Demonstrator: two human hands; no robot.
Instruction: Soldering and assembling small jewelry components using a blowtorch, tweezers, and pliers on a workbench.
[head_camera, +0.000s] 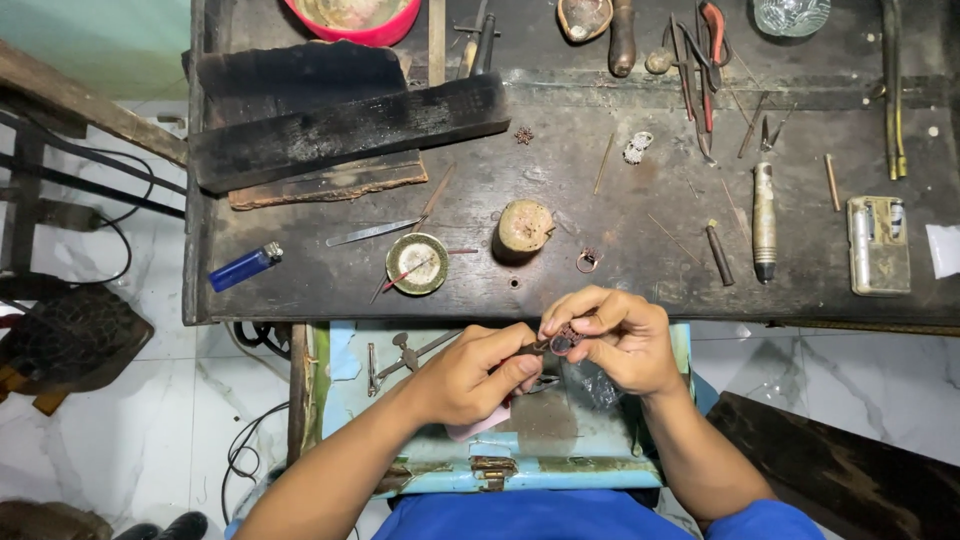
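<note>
My left hand (470, 375) grips a thin dark tool (533, 348) whose tip meets a small reddish-brown ring-like piece (565, 340). My right hand (615, 335) pinches that piece between thumb and fingers. Both hands hover just in front of the dark workbench (300, 290), above an open light-blue drawer (560, 440). A similar small ring piece (588, 261) lies on the bench just beyond my right hand.
On the bench lie a blue lighter (245, 267), a round tin dish (417, 263), a wooden stump (524, 227), a charred block (345, 128), tweezers (372, 232), a graver (764, 220), pliers (708, 40), a metal case (878, 245). A red bowl (355, 20) sits at the back.
</note>
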